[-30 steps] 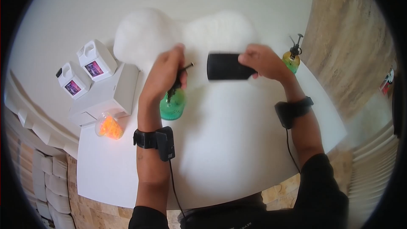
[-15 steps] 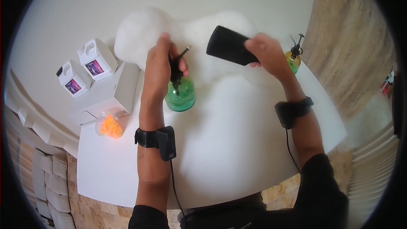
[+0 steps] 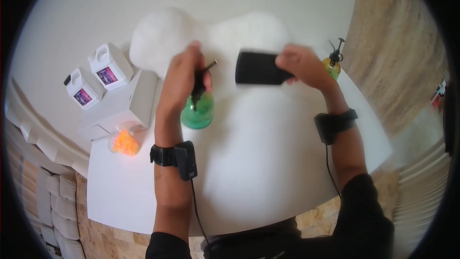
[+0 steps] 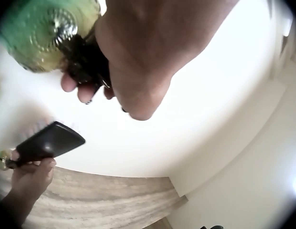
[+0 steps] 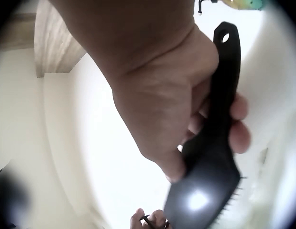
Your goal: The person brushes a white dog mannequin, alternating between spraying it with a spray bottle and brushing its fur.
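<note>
The left hand (image 3: 184, 79) grips the dark pump head of a green glass spray bottle (image 3: 197, 112); in the left wrist view, fingertips curl round the black sprayer (image 4: 86, 62). In the right hand (image 3: 304, 67) is a black paddle brush (image 3: 261, 68), its flat back toward the head camera. The right wrist view shows the fingers wrapped round the brush handle (image 5: 224, 81), with bristles along one edge of the head. Fluffy white material, a rounded lump (image 3: 160, 38) at left and a wider one (image 3: 254, 31) at right, lies beyond both hands.
Two white jugs (image 3: 111, 69) (image 3: 82, 91) stand on a white box (image 3: 120, 103) at the left. Before it, a clear cup (image 3: 125, 143) of orange pieces lies tilted on the white table (image 3: 124, 192). A second, yellow-green spray bottle (image 3: 331, 67) stands beyond the right hand.
The brush swung up and tilted, then came back down nearly level. The green bottle moved right and up, then back left and slightly down with the left hand.
</note>
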{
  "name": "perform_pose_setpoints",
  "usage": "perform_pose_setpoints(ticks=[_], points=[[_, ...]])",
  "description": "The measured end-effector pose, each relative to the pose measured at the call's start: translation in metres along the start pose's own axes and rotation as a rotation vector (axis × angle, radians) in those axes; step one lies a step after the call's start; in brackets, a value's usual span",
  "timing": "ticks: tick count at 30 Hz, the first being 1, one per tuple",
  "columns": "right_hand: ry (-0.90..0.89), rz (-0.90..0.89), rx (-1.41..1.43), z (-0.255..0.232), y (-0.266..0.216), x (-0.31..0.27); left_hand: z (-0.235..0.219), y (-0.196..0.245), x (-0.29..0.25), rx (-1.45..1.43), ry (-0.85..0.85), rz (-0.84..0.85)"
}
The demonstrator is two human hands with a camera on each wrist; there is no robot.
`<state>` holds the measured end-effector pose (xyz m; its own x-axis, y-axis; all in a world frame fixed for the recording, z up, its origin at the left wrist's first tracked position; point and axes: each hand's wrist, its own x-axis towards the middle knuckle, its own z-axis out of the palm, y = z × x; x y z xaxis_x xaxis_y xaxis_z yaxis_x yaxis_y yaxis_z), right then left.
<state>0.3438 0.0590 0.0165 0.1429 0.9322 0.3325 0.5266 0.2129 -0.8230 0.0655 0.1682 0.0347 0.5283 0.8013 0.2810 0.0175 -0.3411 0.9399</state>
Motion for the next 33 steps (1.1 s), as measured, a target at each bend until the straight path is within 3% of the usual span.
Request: perform_pose_setpoints(ticks=[1,3,6,8,17,19,21,24,26,28,30,31,32,33], points=[[0.0,0.001,0.0,0.0,0.003,0.003,0.001,0.001,0.001,-0.143,0.096,0.082],[0.265,-0.083,0.152,0.0,0.012,0.009,0.005,0.005,0.001,-0.206,0.156,0.108],[0.298,-0.038,0.116,0.004,0.008,0.008,0.009,0.005,0.002,-0.271,0.193,0.083],[0.31,-0.029,0.082,0.005,0.013,0.011,0.01,0.002,0.003,-0.139,0.133,0.059],[0.049,0.022,-0.061,-0.003,0.016,0.008,0.009,-0.004,0.006,0.004,0.074,-0.001],[-0.107,0.048,-0.1,-0.003,0.013,0.005,0.009,-0.002,0.005,0.02,0.058,-0.019],[-0.137,0.054,-0.134,-0.002,0.015,0.005,0.008,-0.002,0.003,0.036,0.044,-0.037],[-0.402,0.212,-0.349,-0.006,0.021,0.005,0.005,0.0,-0.001,0.146,-0.061,-0.089],[-0.414,0.227,-0.381,-0.006,0.017,0.004,0.003,0.006,-0.003,0.308,-0.18,-0.183],[-0.43,0.243,-0.412,-0.005,0.011,0.002,0.002,0.007,-0.005,0.251,-0.137,-0.146],[-0.21,0.124,-0.119,-0.003,0.005,0.002,0.001,0.005,-0.004,0.193,-0.093,-0.109],[-0.211,0.125,-0.12,0.0,0.005,0.003,0.0,0.003,-0.001,0.073,0.023,-0.002],[-0.016,0.048,-0.004,0.004,0.007,0.006,-0.001,0.002,0.001,-0.046,0.139,0.105],[0.18,-0.029,0.112,0.007,0.007,0.007,0.001,0.002,0.002,-0.047,0.139,0.105]])
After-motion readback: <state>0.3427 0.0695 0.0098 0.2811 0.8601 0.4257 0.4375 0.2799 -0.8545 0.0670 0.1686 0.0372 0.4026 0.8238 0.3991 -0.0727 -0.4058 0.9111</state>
